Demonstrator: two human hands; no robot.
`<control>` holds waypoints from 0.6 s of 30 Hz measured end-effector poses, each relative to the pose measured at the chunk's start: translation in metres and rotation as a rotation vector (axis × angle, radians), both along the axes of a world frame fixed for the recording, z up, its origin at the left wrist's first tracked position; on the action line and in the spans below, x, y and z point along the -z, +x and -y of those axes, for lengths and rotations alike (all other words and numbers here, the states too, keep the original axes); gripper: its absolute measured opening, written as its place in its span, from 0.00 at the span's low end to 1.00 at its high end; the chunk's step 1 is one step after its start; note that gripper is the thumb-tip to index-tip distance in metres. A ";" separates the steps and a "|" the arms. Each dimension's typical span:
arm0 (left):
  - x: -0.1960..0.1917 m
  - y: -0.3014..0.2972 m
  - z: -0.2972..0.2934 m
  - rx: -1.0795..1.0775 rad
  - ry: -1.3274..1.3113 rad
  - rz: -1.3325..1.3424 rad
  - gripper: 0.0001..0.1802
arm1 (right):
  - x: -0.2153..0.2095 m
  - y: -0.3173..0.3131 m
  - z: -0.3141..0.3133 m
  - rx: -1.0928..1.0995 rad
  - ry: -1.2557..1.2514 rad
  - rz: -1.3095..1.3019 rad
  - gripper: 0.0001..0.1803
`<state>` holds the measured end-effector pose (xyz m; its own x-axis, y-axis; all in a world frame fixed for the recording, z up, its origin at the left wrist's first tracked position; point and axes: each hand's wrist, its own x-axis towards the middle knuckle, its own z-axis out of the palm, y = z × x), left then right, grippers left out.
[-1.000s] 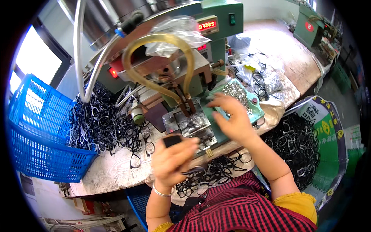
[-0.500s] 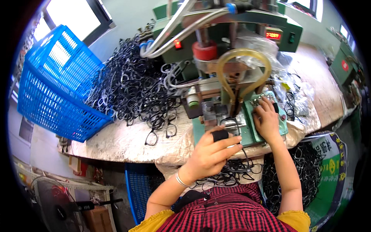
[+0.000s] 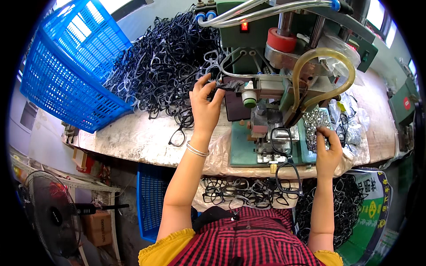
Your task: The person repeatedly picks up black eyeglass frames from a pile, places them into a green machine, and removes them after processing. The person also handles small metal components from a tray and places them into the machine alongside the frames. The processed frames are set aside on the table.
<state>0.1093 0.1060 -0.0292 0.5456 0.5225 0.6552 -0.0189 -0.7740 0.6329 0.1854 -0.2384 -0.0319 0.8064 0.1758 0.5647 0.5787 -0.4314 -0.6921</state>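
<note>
The grip of the left hand [image 3: 205, 106] is half open, thumb and fingers spread, its fingertips at the right edge of the heap of black spectacle frames [image 3: 159, 71] and touching a dark frame part just beside the machine; whether it pinches that part cannot be told. The grip of the right hand [image 3: 327, 148] has its fingertips drawn together over the tray of small metal pieces [image 3: 316, 122]; whether it holds one is too small to tell.

Two hands are in view, both the person's own. One green press machine [image 3: 270, 57] stands at the far middle of the counter [image 3: 133, 139], with one red round cap, one red lamp, grey hoses and one yellowish clear tube bent in a loop. One black frame [image 3: 282, 141] sits on the machine's fixture, another hangs off the near edge below it, and a single frame [image 3: 177, 136] lies alone on the bare counter near the left wrist. Loose frames are too many to count, on the counter and in a second heap [image 3: 248, 193] under its near edge.

One blue plastic basket [image 3: 66, 71], a lattice of square holes, tilts at the far left. The counter top is pale, worn and stained; open room lies along its near left part, between basket and machine. One fan [image 3: 49, 217] stands on the floor at near left.
</note>
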 end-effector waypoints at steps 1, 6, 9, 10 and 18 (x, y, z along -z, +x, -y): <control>-0.003 0.003 0.003 -0.006 -0.019 0.023 0.18 | 0.000 -0.002 -0.001 -0.008 0.043 -0.019 0.07; -0.002 0.019 0.005 -0.034 -0.061 0.105 0.12 | 0.002 -0.005 -0.001 0.030 0.071 -0.082 0.07; 0.001 0.006 0.003 0.004 -0.150 0.128 0.15 | 0.008 -0.012 0.010 0.078 0.037 -0.063 0.07; 0.002 -0.003 0.003 -0.013 -0.208 0.201 0.16 | 0.011 -0.017 0.018 0.108 0.021 -0.055 0.07; -0.001 -0.039 -0.061 -0.337 0.458 -0.235 0.13 | -0.014 -0.036 0.016 -0.079 0.193 -0.185 0.05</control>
